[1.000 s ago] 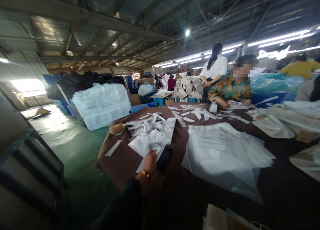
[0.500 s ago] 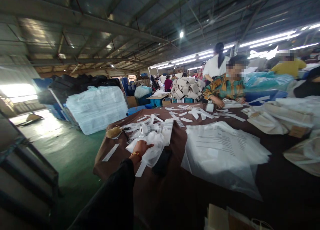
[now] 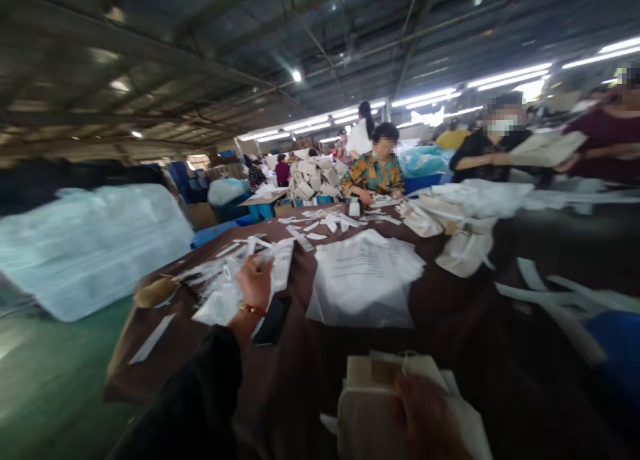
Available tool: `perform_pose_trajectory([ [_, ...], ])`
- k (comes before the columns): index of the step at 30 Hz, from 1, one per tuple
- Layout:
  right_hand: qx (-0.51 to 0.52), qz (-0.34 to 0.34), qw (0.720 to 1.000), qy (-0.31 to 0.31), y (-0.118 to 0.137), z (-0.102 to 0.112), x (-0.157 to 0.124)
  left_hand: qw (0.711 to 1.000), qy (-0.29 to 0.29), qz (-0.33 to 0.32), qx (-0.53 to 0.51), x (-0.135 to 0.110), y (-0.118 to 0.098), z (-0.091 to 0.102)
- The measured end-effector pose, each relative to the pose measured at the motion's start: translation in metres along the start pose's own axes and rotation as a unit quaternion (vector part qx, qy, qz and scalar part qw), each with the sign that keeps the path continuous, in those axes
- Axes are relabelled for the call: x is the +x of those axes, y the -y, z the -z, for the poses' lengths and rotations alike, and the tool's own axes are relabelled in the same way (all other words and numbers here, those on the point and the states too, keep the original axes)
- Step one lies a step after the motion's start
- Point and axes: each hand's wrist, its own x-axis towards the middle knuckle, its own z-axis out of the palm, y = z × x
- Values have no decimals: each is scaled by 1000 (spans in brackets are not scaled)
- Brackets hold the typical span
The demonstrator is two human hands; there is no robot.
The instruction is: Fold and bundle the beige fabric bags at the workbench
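My left hand (image 3: 255,283) is raised over the clutter at the left of the table, its fingers curled in; what they hold, if anything, is hidden. Below it lie a crumpled clear plastic bag (image 3: 220,299) and a black flat object (image 3: 271,321). Just beyond stands a white printed packet (image 3: 283,263). At the near edge my right hand (image 3: 425,407), blurred, has its fingers bent over a beige cloth bag (image 3: 367,413) with a brown tag (image 3: 385,372). A stack of printed clear plastic bags (image 3: 363,277) lies flat ahead of it.
A brown cloth covers the table (image 3: 295,353). White paper strips (image 3: 330,223) are scattered at its far side. More beige bags (image 3: 465,247) lie right. Co-workers (image 3: 375,170) sit or stand across the table. A large wrapped bale (image 3: 95,247) stands left.
The view has swung right. My left hand has lifted off the crumpled plastic bag and its fingers have curled. My right hand has come into view on the beige cloth bag.
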Motion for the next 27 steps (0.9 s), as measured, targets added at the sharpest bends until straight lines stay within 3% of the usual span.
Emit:
perform_pose_trajectory([
  [2, -3, -4, 1000, 24, 4, 10, -1, 980, 131, -139, -56, -56, -52, -44],
  [4, 13, 3, 999, 48, 6, 20, -3, 930, 267, -235, -91, -116, -91, -81],
  [7, 54, 22, 996, 64, 5, 34, -5, 877, 374, -283, -109, -171, -113, -109],
  [10, 100, 10, 990, 101, 4, 48, 1, 824, 443, -313, -161, -175, -106, -111],
  [14, 109, -1, 956, 271, 2, 61, 27, 738, 542, -302, -265, -161, -101, -114],
  [16, 121, 17, 935, 332, -2, 61, 40, 712, 575, -278, -291, -158, -103, -116],
  [18, 146, 47, 920, 360, -6, 57, 49, 724, 573, -269, -274, -154, -102, -110],
  [20, 150, 75, 908, 384, -10, 53, 53, 796, 493, -261, -235, -149, -91, -94],
  [23, 126, 78, 897, 416, -14, 51, 53, 907, 313, -190, -209, -148, -52, -57],
  [25, 104, 64, 903, 412, -16, 51, 50, 927, 281, -111, -221, -159, -16, -41],
  [27, 87, 61, 911, 400, -15, 51, 48, 910, 341, -59, -231, -183, 18, -38],
])
